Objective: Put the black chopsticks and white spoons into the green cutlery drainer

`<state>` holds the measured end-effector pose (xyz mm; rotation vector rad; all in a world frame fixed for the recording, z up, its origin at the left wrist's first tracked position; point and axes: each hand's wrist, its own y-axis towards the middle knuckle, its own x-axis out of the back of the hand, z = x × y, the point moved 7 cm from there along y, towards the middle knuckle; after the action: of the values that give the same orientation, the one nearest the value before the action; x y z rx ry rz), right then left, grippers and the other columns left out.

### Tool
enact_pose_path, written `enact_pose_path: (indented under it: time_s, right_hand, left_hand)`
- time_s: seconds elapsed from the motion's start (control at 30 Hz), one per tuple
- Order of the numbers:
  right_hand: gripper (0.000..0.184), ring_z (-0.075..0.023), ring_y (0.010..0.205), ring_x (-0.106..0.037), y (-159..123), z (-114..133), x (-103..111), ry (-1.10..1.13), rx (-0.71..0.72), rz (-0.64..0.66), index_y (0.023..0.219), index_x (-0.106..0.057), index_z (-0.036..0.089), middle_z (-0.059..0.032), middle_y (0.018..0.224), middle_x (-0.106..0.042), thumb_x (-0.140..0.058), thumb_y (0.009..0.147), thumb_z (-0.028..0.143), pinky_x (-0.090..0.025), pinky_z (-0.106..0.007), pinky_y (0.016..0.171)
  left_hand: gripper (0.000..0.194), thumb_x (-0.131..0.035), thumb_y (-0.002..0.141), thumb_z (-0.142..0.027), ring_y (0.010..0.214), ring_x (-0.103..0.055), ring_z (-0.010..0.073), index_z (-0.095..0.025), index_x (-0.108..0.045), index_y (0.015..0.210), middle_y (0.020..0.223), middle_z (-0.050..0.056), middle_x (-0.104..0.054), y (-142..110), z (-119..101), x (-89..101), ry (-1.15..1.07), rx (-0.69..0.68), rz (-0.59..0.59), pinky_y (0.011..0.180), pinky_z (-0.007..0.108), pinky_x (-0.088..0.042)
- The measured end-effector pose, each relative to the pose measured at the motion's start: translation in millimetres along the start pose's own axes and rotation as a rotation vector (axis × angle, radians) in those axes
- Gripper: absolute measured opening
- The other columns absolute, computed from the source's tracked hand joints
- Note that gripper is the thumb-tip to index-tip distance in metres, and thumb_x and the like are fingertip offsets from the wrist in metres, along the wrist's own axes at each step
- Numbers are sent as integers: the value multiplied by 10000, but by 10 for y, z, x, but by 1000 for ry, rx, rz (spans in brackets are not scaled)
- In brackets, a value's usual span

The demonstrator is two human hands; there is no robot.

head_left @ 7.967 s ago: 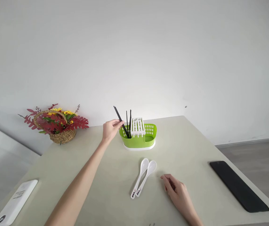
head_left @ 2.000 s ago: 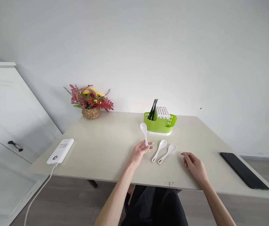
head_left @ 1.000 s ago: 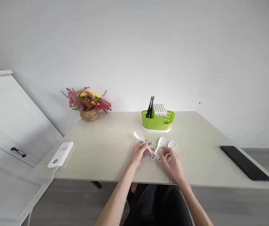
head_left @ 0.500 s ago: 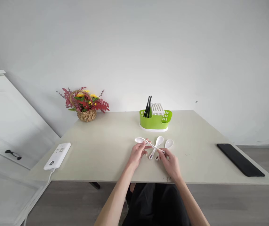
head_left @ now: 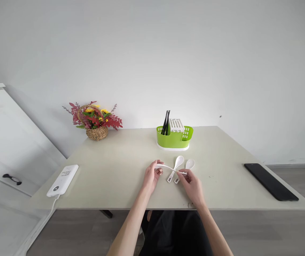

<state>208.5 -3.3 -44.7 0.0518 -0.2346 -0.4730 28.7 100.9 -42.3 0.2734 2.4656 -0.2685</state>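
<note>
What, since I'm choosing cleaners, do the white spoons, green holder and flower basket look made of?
White spoons: ceramic or melamine, hard to tell; smooth, glossy-looking bowls.
Green holder: probably plastic, satin; thin walls, regular slots.
Flower basket: likely wicker or similar fibre, matte; visible brown weave.

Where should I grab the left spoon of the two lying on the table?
By its slim handle, probably, from the near side, slightly left: the handle points toward you, the bowl points away, and the right hand, pinching another spoon, is close on the right.
</note>
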Motion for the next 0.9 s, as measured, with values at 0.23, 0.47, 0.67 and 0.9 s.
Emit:
enact_pose_path:
  time_s: [0.23,0.47,0.67,0.9]
  right_hand:
    - [498,-218,723,-643,6,-35,-66,43,22,59,1028,-723,233,-30,757,-723,-685,887,709,-460,-319,703]
    - [512,-176,626,-533,6,10,43,187,9,-27,983,-675,219,18,648,-594,-706,869,717,-414,-286,605]
    - [504,-147,559,-449,-17,16,123,284,-46,-83,933,-634,231,46,595,-518,-703,867,726,-352,-265,533]
    - [497,-153,595,-478,1,-4,89,355,-58,-65,984,-633,237,45,620,-537,-686,889,722,-376,-273,572]
  left_hand:
    - [366,-859,738,-374,557,-474,38,-125,-730,974,854,14,-684,-45,-72,47,23,-43,-80,525,204,-359]
    - [549,-646,893,-693,456,-499,99,-162,-683,1022,675,14,-687,-160,-52,-141,558,-70,50,455,236,-269]
    - [601,-455,975,-753,381,-422,106,-192,-662,1036,534,-48,-569,-289,-21,-262,797,-132,176,442,243,-304]
    - [594,-511,947,-734,355,-312,64,-162,-673,972,522,-82,-439,-302,-25,-262,685,-10,202,366,208,-230]
